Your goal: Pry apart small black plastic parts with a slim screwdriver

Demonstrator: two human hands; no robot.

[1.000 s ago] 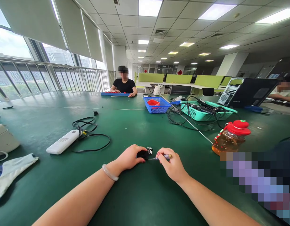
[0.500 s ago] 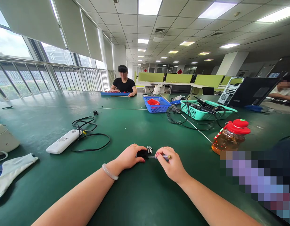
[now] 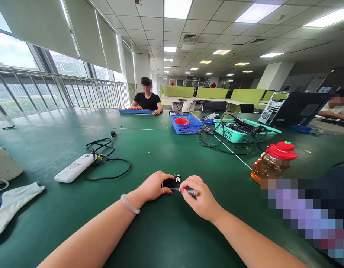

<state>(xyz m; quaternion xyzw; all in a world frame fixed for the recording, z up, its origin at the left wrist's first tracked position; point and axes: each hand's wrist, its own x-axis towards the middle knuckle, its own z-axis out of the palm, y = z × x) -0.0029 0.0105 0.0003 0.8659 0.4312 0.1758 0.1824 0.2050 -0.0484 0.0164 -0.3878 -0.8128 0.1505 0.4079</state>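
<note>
Going by the head view, the work seems under way; what is done or left cannot be told. A small black thing [image 3: 167,183] is held between the thumb and fingers of the left hand [image 3: 152,186], well in from the far edge of the worktop [image 3: 157,234]; part is blocked by them. A thin tool [image 3: 192,192] is pinched by the right hand [image 3: 199,199], its tip close by. A white box [image 3: 75,169] is seen toward the left edge, a red-topped jar [image 3: 269,167] toward the right
</note>
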